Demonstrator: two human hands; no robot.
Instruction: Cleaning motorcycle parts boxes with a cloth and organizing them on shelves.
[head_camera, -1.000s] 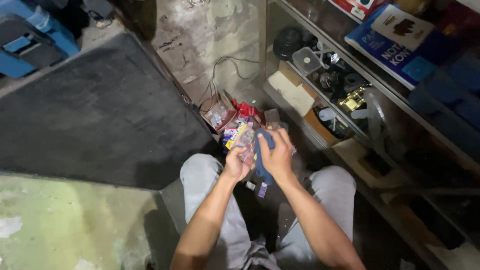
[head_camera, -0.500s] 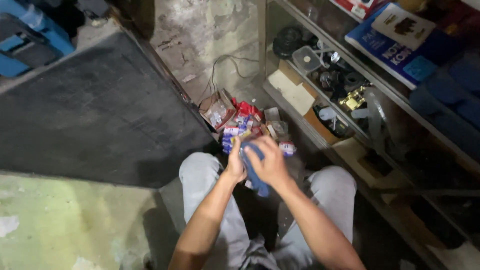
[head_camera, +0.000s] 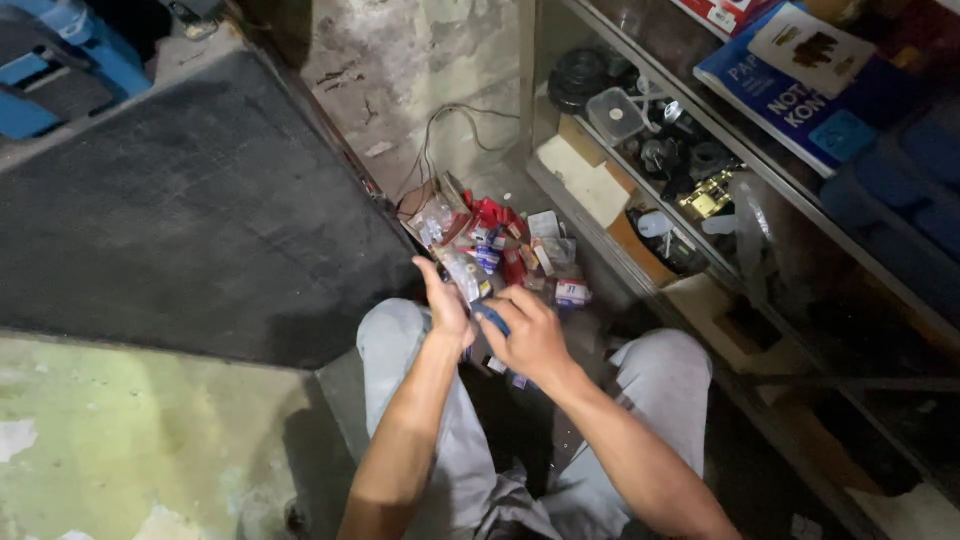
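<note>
Both hands meet above the knees. Left hand (head_camera: 447, 308) is closed around a small clear packet (head_camera: 466, 276); right hand (head_camera: 533, 337) curls its fingers over a blue thing (head_camera: 493, 318), mostly hidden, so its kind is unclear. Just beyond, a pile of small red and white packets (head_camera: 510, 250) lies on the floor.

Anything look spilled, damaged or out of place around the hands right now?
Yes. Small packets lie in a loose heap on the floor beside an open cardboard box, not stacked. A loose cable trails over the cracked, stained floor. The left hand holds a clear packet; the right hand grips something blue.
</note>
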